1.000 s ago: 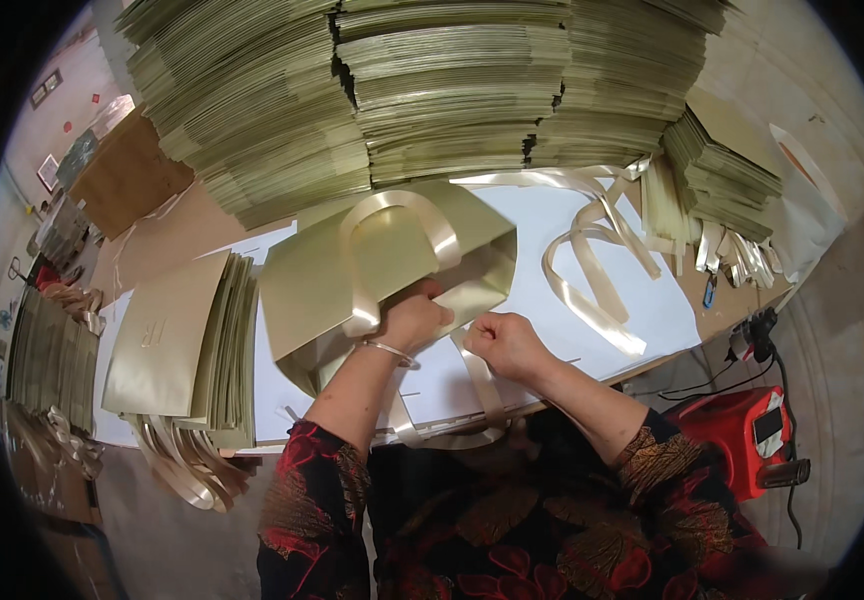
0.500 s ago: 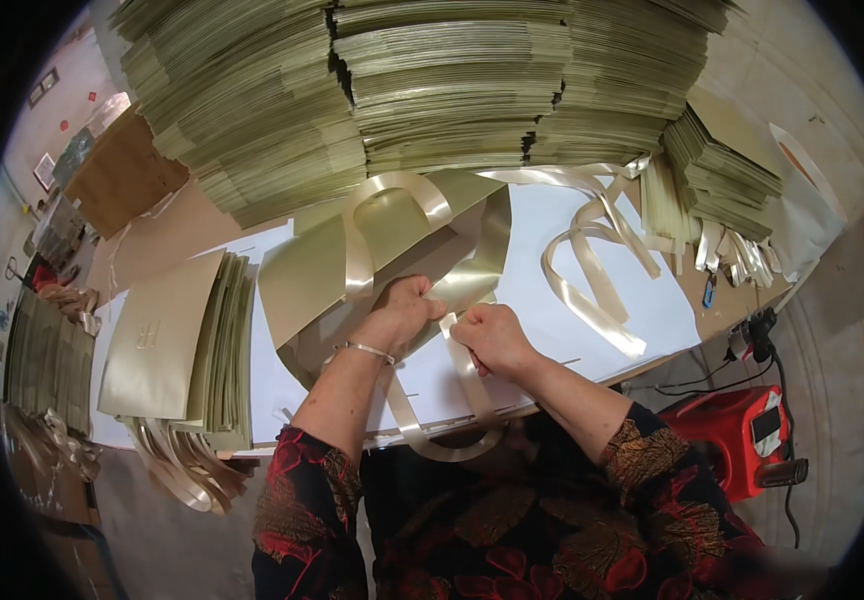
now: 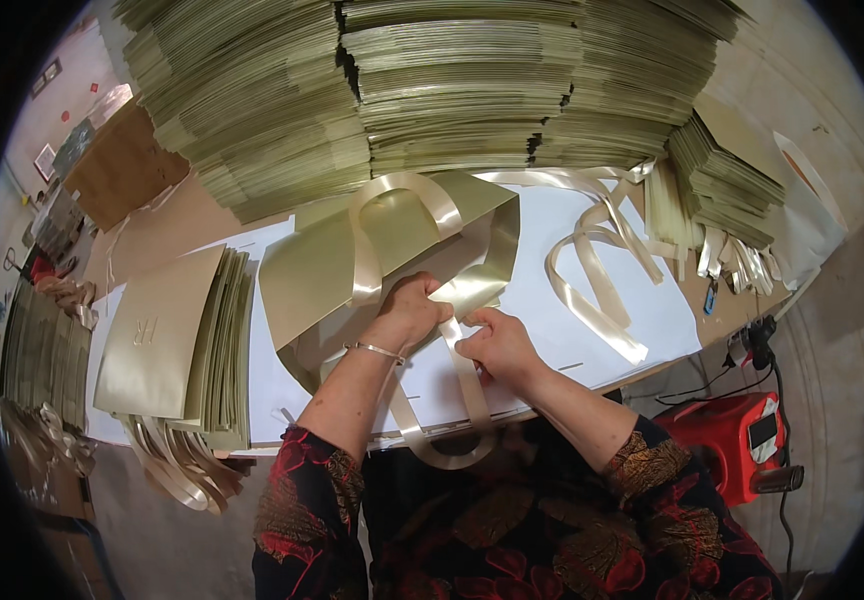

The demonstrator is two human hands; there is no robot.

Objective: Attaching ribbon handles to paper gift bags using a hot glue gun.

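A gold paper gift bag (image 3: pixel 337 260) stands open on the white table top (image 3: pixel 612 300), with one satin ribbon handle (image 3: pixel 392 215) looped on its far side. My left hand (image 3: pixel 414 312) grips the bag's near rim. Close beside it, my right hand (image 3: pixel 492 343) pinches a second gold ribbon (image 3: pixel 467 400) at that rim. This ribbon runs down in a loop that hangs over the table's front edge.
Tall stacks of flat gold bags (image 3: pixel 452 90) fill the back. A pile of finished bags (image 3: pixel 177 340) lies at the left with ribbon loops below it. Loose ribbons (image 3: pixel 592 270) lie at the right. A red box (image 3: pixel 737 440) with cables sits on the floor.
The bag has tipped up and turned, its mouth now open toward me. Both hands have shifted slightly right along its near rim, working the ribbon there.
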